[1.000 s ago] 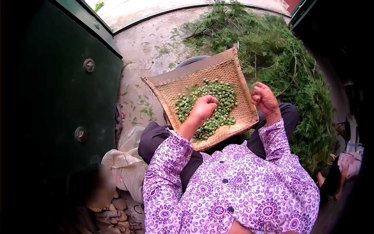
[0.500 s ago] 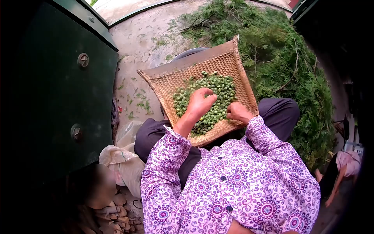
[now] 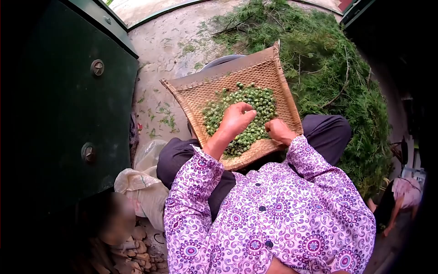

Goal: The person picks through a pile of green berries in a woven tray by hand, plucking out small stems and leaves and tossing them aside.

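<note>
A woven winnowing basket (image 3: 194,97) rests across my lap, with a heap of small green seed cones (image 3: 258,98) in its middle. Over the left side of the heap is my left hand (image 3: 237,119), thumb and fingers curled together in a pinch. My right hand (image 3: 279,130) is at the heap's right edge near the basket's front rim, its fingers closed and pointing toward the left hand. Whatever lies between the fingertips of either hand is too small or hidden to make out.
Leafy green conifer branches (image 3: 337,77) are piled on the right. Behind the basket shows the rim of a metal basin (image 3: 223,59). On the left stand a dark green door (image 3: 82,114) and a pale sack (image 3: 148,196). Another person (image 3: 404,194) is at the far right.
Both hands have shifted only slightly over the cones, the right one a touch up and leftward. The basket stays in place. At the far right, the other person's arm has moved a little.
</note>
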Available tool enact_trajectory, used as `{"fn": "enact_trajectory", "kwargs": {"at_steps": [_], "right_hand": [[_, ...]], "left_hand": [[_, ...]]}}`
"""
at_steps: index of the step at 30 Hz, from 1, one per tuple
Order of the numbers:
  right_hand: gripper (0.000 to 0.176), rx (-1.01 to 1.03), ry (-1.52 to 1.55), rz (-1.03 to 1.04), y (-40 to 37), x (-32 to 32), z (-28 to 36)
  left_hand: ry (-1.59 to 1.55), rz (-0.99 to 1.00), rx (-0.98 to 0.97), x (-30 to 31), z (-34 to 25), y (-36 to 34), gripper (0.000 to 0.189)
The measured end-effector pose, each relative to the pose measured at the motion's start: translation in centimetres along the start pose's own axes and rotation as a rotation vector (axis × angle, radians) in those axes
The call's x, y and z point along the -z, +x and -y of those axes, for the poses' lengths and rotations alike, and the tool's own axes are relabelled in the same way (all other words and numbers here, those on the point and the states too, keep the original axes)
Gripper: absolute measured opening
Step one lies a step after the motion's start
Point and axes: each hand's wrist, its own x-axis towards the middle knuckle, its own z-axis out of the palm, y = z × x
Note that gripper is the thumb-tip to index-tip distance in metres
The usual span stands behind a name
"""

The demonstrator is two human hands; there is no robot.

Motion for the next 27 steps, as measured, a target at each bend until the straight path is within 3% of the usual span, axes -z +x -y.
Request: {"fn": "enact_trajectory", "kwargs": {"at_steps": [2,4,10,13,16,18,20,24,27], "right_hand": [[0.014,0.01,-0.003,0.053,0.2,0.0,1.4],[0.013,0.085,0.095,-0.036,0.0,-0.1,3.2],[0.009,0.066,-0.098,0.06,1.9,-2.4,2.1],[0.012,0.036,0.183,-0.049,1.6,-0.9,0.6],[0.009,-0.203,0.742,0.158,0.7,2.4,1.0],[0.009,-0.187,0.836,0.16,-0.2,4.4,2.5],[0.007,-0.061,1.134,0.142,-0.8,5.2,3.6],[0.006,0.016,1.317,0.141,-1.5,6.7,5.2],[0.005,0.028,1.29,0.119,-1.7,7.5,5.7]], "left_hand": [[0.033,-0.001,-0.017,0.0,0.0,0.1,0.033],[0.061,-0.003,-0.027,-0.1,0.1,0.0,0.03],[0.05,-0.002,-0.056,0.3,-0.2,0.0,0.031],[0.064,0.011,-0.052,0.6,-0.6,-0.2,0.031],[0.087,0.018,-0.051,0.4,-0.8,-0.4,0.032],[0.113,0.024,-0.038,-0.1,-0.2,-0.2,0.032],[0.08,0.082,-0.033,-0.8,1.2,0.3,0.036],[-0.297,0.263,0.211,-1.3,0.1,-0.5,0.044],[-0.597,0.379,0.269,-1.5,0.0,-0.6,0.031]]}}
